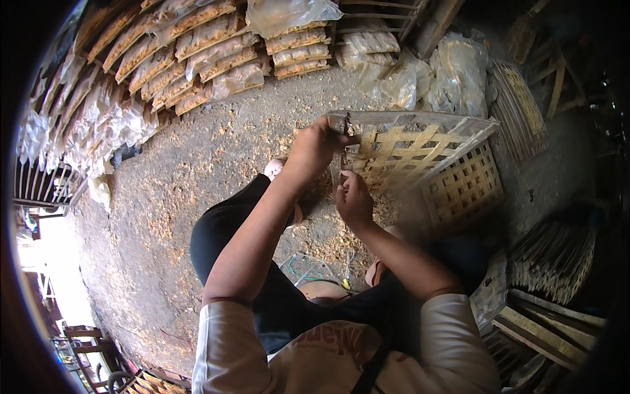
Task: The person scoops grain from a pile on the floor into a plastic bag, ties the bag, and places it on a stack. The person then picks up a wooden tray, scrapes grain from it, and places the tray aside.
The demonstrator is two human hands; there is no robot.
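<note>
I hold up a woven bamboo tray (411, 147) with a weathered wooden frame, tilted in front of my knees. My left hand (315, 147) grips its near left corner, with the thumb over the frame's inner side. Just below, my right hand (355, 197) has curled fingers at the same short side of the frame; whether they pinch the wood or something small is not clear. Part of the weave near that side has gaps. Behind and below the held tray, a second woven bamboo tray (465, 182) leans at a slant on the right.
Crumbs litter the concrete floor (147, 246). Stacked trays (216, 44) under plastic sheets line the far left. Crumpled plastic (457, 69) and more bamboo trays (519, 108) stand at the right. A bundle of thin strips (556, 256) and wooden planks (546, 330) lie nearer. Cords (310, 268) lie between my feet.
</note>
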